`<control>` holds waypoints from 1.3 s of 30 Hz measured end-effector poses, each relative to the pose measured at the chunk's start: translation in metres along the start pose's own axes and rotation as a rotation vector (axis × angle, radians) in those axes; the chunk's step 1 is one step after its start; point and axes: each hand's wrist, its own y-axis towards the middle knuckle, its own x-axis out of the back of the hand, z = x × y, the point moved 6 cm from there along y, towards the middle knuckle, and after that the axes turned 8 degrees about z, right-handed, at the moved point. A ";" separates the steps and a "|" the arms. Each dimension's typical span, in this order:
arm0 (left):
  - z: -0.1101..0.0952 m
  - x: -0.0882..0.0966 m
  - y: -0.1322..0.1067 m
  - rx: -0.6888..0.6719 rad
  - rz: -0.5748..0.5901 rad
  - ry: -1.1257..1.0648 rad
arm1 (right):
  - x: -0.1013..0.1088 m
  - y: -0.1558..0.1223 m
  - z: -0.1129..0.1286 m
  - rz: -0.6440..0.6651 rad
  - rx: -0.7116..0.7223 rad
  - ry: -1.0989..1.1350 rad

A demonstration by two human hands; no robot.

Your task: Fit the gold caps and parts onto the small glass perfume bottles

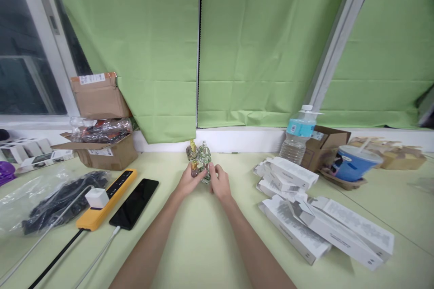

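Small clear glass bottles, which look like perfume bottles, stand close together near the back of the table. At the rear is one with a gold top (193, 146), beside one with a silver top (204, 148). My left hand (190, 181) is closed around the front left bottle, whose gold-coloured top (194, 166) shows beside the fingers. My right hand (219, 182) is closed at the side of the front right glass bottle (205, 178), thumb against it. The fingers hide part of both front bottles.
Left are a black phone (134, 203) on a cable, a yellow power strip (107, 198), a plastic bag (61, 198) and cardboard boxes (111, 153). Right are several white cartons (294, 230), a water bottle (297, 137) and a blue cup (354, 164). Green curtains (264, 45) hang behind.
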 end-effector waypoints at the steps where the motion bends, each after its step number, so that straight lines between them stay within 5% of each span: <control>1: -0.002 -0.001 -0.001 -0.014 0.019 -0.004 | -0.002 0.000 -0.001 0.023 -0.012 0.007; 9: -0.003 -0.009 -0.001 -0.065 0.110 -0.069 | -0.009 0.002 0.001 0.134 0.014 0.023; 26: -0.004 -0.006 0.000 0.008 0.106 -0.157 | -0.002 0.008 0.004 -0.050 0.120 -0.100; 39: 0.009 0.003 0.003 0.066 0.019 -0.126 | -0.004 0.011 -0.006 0.015 0.080 -0.001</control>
